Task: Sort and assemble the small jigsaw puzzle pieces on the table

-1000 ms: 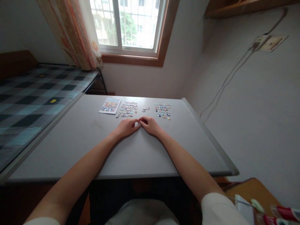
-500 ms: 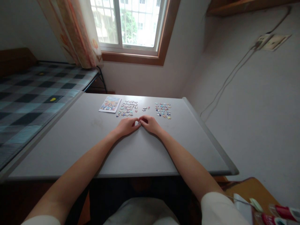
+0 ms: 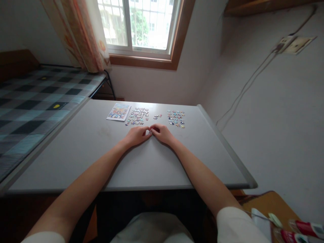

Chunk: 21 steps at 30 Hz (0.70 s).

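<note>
My left hand [image 3: 138,135] and my right hand [image 3: 162,133] meet fingertip to fingertip near the middle of the table. Both are closed in a pinch on small jigsaw puzzle pieces [image 3: 150,132], which the fingers mostly cover. Just beyond my left hand lies a spread of loose puzzle pieces [image 3: 138,116]. A second spread of pieces [image 3: 176,118] lies past my right hand. Between the two spreads sits a small cluster of pieces [image 3: 157,116]. To the left is a picture card [image 3: 118,112] with a colourful print, lying flat.
The grey table [image 3: 76,152] has a raised rim along its sides. A bed with a checked cover [image 3: 50,91] stands to the left, a window [image 3: 149,27] beyond. Cables [image 3: 246,86] hang along the right wall. A wooden stool [image 3: 275,202] holds several items at lower right.
Almost nothing differs. Both hands stay pinched together at the same spot, and the puzzle pieces on the table lie as before. The view has shifted very slightly.
</note>
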Available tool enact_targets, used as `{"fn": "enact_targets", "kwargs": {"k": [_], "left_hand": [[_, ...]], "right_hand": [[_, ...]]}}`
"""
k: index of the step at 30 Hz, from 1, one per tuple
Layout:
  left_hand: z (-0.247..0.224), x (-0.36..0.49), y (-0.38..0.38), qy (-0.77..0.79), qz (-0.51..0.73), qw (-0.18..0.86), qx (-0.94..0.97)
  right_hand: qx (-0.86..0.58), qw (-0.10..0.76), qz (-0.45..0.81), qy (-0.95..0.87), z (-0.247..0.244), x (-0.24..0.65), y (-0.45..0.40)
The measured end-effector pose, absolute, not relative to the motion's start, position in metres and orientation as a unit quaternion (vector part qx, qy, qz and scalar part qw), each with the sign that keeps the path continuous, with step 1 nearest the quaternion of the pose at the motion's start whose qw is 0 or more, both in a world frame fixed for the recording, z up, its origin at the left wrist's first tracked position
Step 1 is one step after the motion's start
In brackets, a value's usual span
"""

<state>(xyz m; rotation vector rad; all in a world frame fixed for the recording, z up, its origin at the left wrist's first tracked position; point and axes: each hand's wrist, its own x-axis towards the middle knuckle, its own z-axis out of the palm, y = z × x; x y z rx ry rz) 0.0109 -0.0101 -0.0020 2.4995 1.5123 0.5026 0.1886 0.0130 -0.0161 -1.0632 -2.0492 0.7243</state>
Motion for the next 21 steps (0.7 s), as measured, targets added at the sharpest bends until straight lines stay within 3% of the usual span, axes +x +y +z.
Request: {"fn": "enact_targets", "kwargs": {"k": [21], "left_hand": [[-0.0031,0.0107,-0.0098,0.497,0.181,0.092,0.844]], "right_hand": [[-0.412,0.353,0.281,-0.791,-0.0187,0.1895,0.0144]]}}
